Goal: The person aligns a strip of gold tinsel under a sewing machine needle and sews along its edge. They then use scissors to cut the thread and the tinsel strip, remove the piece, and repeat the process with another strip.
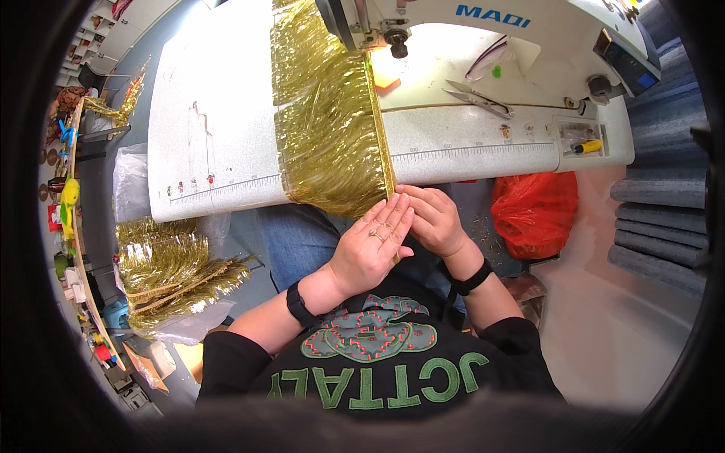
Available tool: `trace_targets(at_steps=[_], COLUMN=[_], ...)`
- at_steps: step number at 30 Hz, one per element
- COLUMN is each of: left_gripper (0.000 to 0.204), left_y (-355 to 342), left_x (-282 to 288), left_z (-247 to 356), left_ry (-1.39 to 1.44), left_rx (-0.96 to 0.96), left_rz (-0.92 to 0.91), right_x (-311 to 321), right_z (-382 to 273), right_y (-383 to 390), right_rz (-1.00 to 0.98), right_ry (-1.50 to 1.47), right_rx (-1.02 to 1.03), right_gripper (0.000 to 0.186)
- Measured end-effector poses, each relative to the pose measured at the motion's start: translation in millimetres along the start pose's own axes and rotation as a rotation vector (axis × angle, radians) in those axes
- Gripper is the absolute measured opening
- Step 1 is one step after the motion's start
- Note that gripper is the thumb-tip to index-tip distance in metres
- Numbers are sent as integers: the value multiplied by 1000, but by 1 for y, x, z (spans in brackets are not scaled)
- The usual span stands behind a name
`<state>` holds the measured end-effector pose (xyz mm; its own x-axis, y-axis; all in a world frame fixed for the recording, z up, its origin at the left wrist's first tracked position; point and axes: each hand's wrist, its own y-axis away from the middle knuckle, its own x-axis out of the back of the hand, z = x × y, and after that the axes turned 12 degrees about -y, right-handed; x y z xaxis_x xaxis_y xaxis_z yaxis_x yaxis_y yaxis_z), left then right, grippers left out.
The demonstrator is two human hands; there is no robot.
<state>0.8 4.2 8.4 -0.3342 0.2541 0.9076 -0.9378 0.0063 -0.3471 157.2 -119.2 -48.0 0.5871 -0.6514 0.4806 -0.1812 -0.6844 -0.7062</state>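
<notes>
A wide gold tinsel fringe (328,121) runs down the sewing table from under the head of a white sewing machine (498,23). Its shiny strands hang to the left of a narrow gold band along the right side. At the table's front edge my left hand (374,245) lies over the lower end of that band, fingers straight and pressed together, a ring on one finger. Close against it, my right hand (434,223) pinches the band from the right with bent fingers. The fingers partly hide the band's end between them.
Metal scissors (479,98) and a yellow-handled tool (587,146) lie right of the fringe. More gold fringe (170,264) rests in clear plastic at lower left. A red plastic bag (534,214) stands below the table's right side, near folded blue-grey fabric (657,226).
</notes>
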Motion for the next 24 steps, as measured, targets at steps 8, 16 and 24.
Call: trace_targets(at_steps=[8,16,24], left_gripper=[62,63,63], left_y=[1,0,0], left_x=[-2,-2,-3], left_z=[-1,-1,-3], left_ry=[-3,-2,-1], left_rx=[3,7,5], left_rz=[3,3,11], right_x=[-1,-1,-2], right_z=[1,2,3], right_y=[-1,-1,-1], right_rz=[6,2,10], right_ry=[-8,-9,-18], right_rx=[-5,-7,-11], right_gripper=[22,23,23])
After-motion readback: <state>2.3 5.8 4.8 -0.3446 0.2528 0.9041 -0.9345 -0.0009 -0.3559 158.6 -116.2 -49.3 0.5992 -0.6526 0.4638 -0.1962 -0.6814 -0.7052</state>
